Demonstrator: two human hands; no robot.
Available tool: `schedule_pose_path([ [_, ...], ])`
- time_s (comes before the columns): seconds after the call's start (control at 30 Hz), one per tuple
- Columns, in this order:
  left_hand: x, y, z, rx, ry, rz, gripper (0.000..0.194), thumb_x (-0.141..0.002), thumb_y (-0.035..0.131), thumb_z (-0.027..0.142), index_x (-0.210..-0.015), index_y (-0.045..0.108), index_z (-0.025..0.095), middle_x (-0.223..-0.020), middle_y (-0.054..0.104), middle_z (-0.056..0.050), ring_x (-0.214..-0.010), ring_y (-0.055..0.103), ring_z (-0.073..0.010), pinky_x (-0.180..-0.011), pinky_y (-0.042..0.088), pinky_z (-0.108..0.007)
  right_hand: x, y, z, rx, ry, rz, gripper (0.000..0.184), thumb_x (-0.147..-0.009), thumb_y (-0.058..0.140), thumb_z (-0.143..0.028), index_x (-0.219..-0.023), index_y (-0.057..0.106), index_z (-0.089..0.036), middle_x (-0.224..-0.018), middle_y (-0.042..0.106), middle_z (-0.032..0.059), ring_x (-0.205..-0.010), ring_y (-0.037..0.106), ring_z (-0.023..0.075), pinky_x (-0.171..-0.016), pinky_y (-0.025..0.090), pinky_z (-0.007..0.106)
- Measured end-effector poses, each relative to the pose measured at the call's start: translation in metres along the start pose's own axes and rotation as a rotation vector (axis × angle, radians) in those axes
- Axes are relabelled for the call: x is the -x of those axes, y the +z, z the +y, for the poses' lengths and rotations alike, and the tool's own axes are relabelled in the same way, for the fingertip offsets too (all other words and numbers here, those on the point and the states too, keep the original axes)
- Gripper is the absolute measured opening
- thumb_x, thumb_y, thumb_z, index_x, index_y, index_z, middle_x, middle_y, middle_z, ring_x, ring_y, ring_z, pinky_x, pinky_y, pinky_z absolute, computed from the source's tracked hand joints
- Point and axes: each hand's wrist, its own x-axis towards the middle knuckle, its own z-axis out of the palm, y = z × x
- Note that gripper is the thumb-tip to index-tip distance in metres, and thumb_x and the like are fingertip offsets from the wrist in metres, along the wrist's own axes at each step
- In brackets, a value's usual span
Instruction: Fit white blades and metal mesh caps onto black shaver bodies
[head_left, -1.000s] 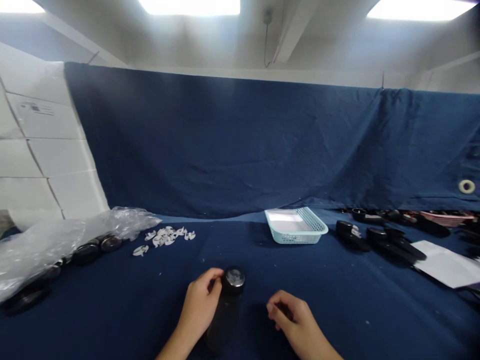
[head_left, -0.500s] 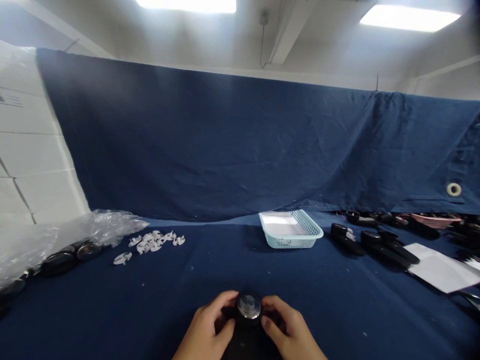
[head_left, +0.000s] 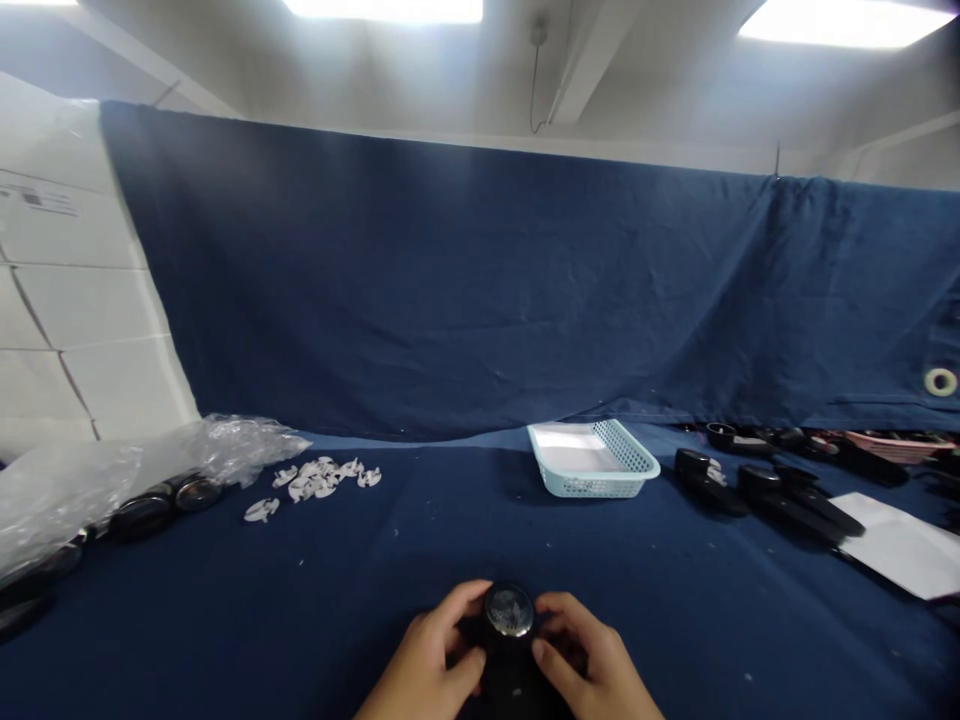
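Note:
A black device with a round, silver-rimmed head [head_left: 510, 610] stands at the bottom middle, between my two hands. My left hand [head_left: 442, 645] grips its left side, with the forefinger near the rim and the thumb lower down. On the opposite side, my right hand [head_left: 585, 645] has its thumb and fingers curled against the same device. The lower body of the device runs down in shadow and is hard to make out against the dark blue cloth. Fingers under the palms are partly hidden.
Small white plastic parts [head_left: 322, 478] lie in a pile at left, beside clear plastic wrap [head_left: 240, 445] and black round-ended pieces [head_left: 142, 515]. A light blue basket [head_left: 600, 486] holds white paper. At right are black long-handled parts [head_left: 709, 483] and a white sheet [head_left: 904, 545].
The view has swung slightly left, so everything sits a little further right in the picture. Both hands keep their hold on the black device.

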Motion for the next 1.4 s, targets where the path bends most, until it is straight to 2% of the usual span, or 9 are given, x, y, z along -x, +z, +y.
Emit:
schedule_pose_path([
  [0.17, 0.001, 0.0, 0.003, 0.006, -0.008, -0.017, 0.054, -0.073, 0.051, 0.011, -0.126, 0.055, 0.02, -0.116, 0.066, -0.008, -0.085, 0.066, -0.0191, -0.07, 0.053, -0.027, -0.001, -0.001, 0.001, 0.075, 0.004, -0.006, 0.03, -0.086, 0.053, -0.038, -0.109, 0.059, -0.019, -0.067, 0.059, -0.0006, -0.059, 0.053, 0.0142, -0.054, 0.038, 0.023],
  [0.3, 0.003, -0.001, 0.004, -0.019, 0.003, -0.031, 0.055, -0.073, 0.052, 0.01, -0.126, 0.054, 0.021, -0.114, 0.067, -0.006, -0.094, 0.066, -0.0196, -0.081, 0.051, -0.027, -0.001, -0.001, 0.001, 0.096, 0.011, -0.009, 0.03, -0.086, 0.051, -0.037, -0.108, 0.059, -0.018, -0.064, 0.054, -0.002, -0.057, 0.049, 0.0135, -0.054, 0.034, 0.023],
  [0.47, 0.002, -0.003, 0.004, -0.124, 0.008, -0.019, 0.055, -0.073, 0.053, 0.01, -0.127, 0.055, 0.021, -0.109, 0.068, -0.005, -0.091, 0.065, -0.0193, -0.083, 0.05, -0.029, -0.001, -0.001, 0.003, 0.082, 0.02, -0.024, 0.031, -0.086, 0.051, -0.038, -0.108, 0.058, -0.017, -0.064, 0.053, -0.0022, -0.055, 0.049, 0.0131, -0.053, 0.034, 0.023],
  [0.63, 0.004, -0.003, 0.003, -0.188, 0.006, -0.024, 0.06, -0.07, 0.053, 0.008, -0.128, 0.054, 0.022, -0.114, 0.065, -0.006, -0.087, 0.063, -0.0188, -0.084, 0.049, -0.03, -0.002, -0.001, 0.007, 0.074, 0.018, -0.021, 0.028, -0.086, 0.051, -0.034, -0.107, 0.059, -0.017, -0.061, 0.052, -0.0031, -0.054, 0.05, 0.0129, -0.054, 0.036, 0.023],
  [0.87, 0.005, -0.002, 0.004, -0.197, -0.006, -0.027, 0.063, -0.07, 0.053, 0.007, -0.131, 0.052, 0.023, -0.117, 0.064, -0.006, -0.091, 0.062, -0.019, -0.088, 0.047, -0.031, -0.002, 0.002, 0.013, 0.085, -0.008, 0.023, 0.029, -0.077, 0.058, -0.028, -0.104, 0.061, -0.019, -0.061, 0.054, -0.0035, -0.055, 0.048, 0.012, -0.054, 0.036, 0.022],
  [0.97, 0.005, -0.003, 0.005, -0.19, -0.003, -0.02, 0.064, -0.069, 0.052, 0.006, -0.131, 0.052, 0.024, -0.117, 0.064, -0.006, -0.09, 0.063, -0.0184, -0.087, 0.047, -0.03, -0.003, 0.004, 0.015, 0.082, -0.017, 0.06, 0.028, -0.077, 0.057, -0.032, -0.102, 0.063, -0.019, -0.06, 0.054, -0.0031, -0.053, 0.047, 0.0124, -0.052, 0.036, 0.022],
  [1.07, 0.005, -0.002, 0.004, -0.203, -0.023, 0.023, 0.064, -0.067, 0.054, 0.007, -0.129, 0.054, 0.021, -0.102, 0.068, -0.005, -0.083, 0.062, -0.0182, -0.082, 0.048, -0.028, -0.004, 0.003, 0.013, 0.072, -0.008, 0.043, 0.028, -0.079, 0.056, -0.034, -0.102, 0.062, -0.019, -0.059, 0.053, -0.0033, -0.053, 0.047, 0.0125, -0.053, 0.036, 0.023],
  [1.23, 0.001, 0.0, 0.001, -0.134, -0.03, 0.094, 0.056, -0.062, 0.056, 0.007, -0.117, 0.061, 0.017, -0.101, 0.068, -0.007, -0.068, 0.059, -0.0138, -0.065, 0.046, -0.023, -0.002, -0.003, 0.005, 0.119, 0.01, -0.027, 0.028, -0.081, 0.054, -0.029, -0.106, 0.06, -0.018, -0.061, 0.053, -0.0032, -0.056, 0.048, 0.0128, -0.055, 0.035, 0.023],
  [1.4, 0.0, 0.003, 0.002, -0.094, -0.027, 0.144, 0.046, -0.061, 0.056, 0.007, -0.105, 0.065, 0.016, -0.089, 0.07, -0.004, -0.065, 0.06, -0.0136, -0.061, 0.045, -0.022, -0.001, -0.003, 0.004, 0.118, 0.018, -0.031, 0.028, -0.082, 0.053, -0.029, -0.107, 0.059, -0.018, -0.061, 0.051, -0.0035, -0.055, 0.046, 0.0128, -0.055, 0.034, 0.023],
])
